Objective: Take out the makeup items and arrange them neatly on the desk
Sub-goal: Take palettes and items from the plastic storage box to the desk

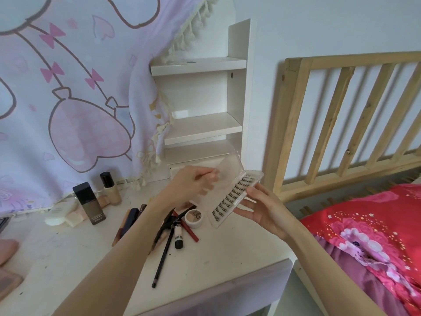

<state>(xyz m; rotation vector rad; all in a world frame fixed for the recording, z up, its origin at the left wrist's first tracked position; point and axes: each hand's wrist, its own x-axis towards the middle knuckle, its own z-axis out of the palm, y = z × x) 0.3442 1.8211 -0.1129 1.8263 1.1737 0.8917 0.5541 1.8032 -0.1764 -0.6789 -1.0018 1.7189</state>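
Note:
A clear plastic case of false eyelashes (232, 197) is held above the white desk (75, 254), tilted, with its transparent lid swung open. My right hand (264, 208) grips the tray from below and the right. My left hand (193, 185) pinches the lid's edge; it is motion-blurred. On the desk below lie several pencils and tubes (168, 236), a round compact (193, 217), a dark foundation box (90, 202), a beige foundation bottle (110, 188) and a white tube (60, 212).
A white shelf unit (205, 99) stands at the back of the desk, partly draped by a pink cartoon cloth (68, 87). A wooden bed frame (341, 115) with a red blanket (376, 229) is right. A palette corner (9, 283) sits at the left edge.

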